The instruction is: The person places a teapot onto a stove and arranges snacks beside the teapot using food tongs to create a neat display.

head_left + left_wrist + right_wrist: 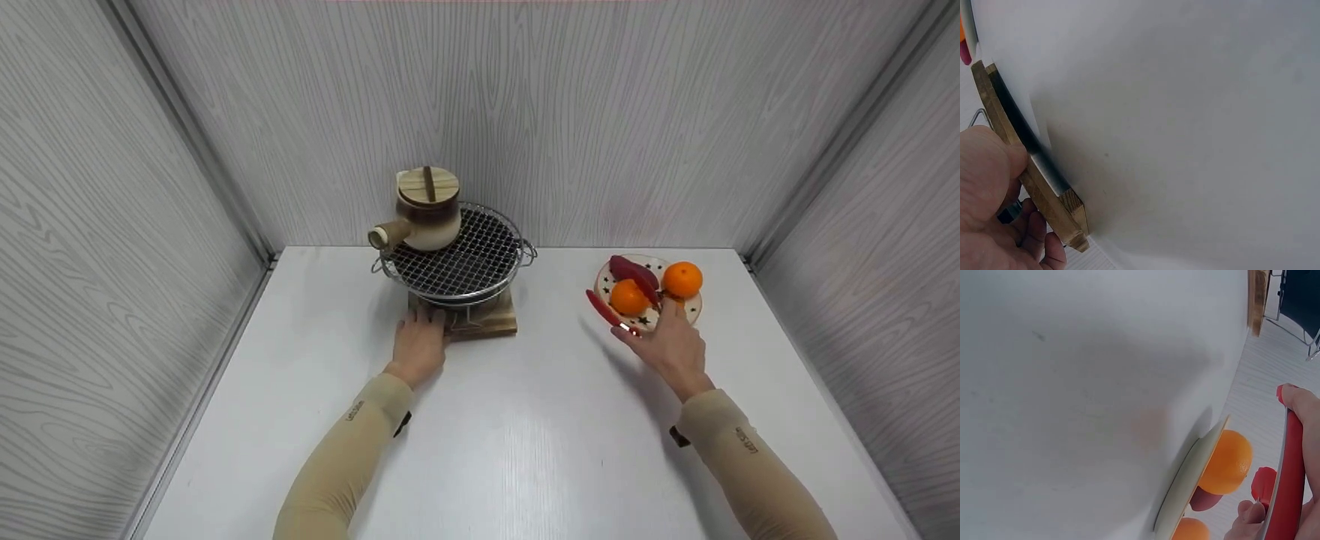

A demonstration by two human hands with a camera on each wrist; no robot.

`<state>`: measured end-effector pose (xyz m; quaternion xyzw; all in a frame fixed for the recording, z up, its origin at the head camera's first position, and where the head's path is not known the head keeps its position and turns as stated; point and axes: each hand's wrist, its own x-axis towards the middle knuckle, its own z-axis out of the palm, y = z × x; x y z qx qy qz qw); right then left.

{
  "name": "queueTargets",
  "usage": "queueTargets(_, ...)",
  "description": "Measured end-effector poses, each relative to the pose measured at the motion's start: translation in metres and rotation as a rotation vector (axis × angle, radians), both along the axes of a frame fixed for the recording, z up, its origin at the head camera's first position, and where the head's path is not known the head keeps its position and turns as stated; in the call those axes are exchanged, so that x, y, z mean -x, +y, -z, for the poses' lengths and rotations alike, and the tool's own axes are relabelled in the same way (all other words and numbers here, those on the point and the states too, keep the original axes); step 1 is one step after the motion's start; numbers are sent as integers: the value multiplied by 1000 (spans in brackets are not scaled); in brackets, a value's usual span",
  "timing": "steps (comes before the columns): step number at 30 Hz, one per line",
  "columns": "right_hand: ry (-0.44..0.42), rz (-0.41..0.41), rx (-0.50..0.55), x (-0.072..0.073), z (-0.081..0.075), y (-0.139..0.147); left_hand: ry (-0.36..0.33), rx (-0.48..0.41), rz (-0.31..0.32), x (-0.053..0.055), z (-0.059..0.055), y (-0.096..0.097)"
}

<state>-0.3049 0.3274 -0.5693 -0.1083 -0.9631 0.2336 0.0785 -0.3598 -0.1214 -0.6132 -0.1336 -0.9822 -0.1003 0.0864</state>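
My left hand [420,345] holds the front left corner of a wooden base [484,322], thumb along its front edge and fingers curled at the side in the left wrist view. A round grill with a black mesh top [480,262] stands on that base. My right hand [675,349] grips red tongs [1289,478], their two arms spread apart. Those arms reach over a star-patterned plate [604,281], with one orange [628,298] lying between them in the head view. Another orange [682,280] and a purple-red sweet potato [624,268] also lie on the plate.
A brown and cream side-handled pot [435,232] with a wooden lid [420,185] sits on the back left of the mesh. Wire handles stick out at the grill's sides. Wood-grain panels [600,120] wall in the white table [525,435] at the back and sides.
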Motion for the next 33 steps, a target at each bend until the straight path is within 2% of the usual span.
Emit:
queueTargets(9,15,39,-3,-6,3,10,1,10,-2,-1,0,1)
queueTargets(21,-64,80,-26,-11,8,16,14,-2,-13,-1,1,2)
queueTargets(29,-136,83,7,-11,8,18,-22,7,-26,1,1,3)
queueTargets(33,-147,78,18,-12,9,19,-5,-9,-19,0,0,3)
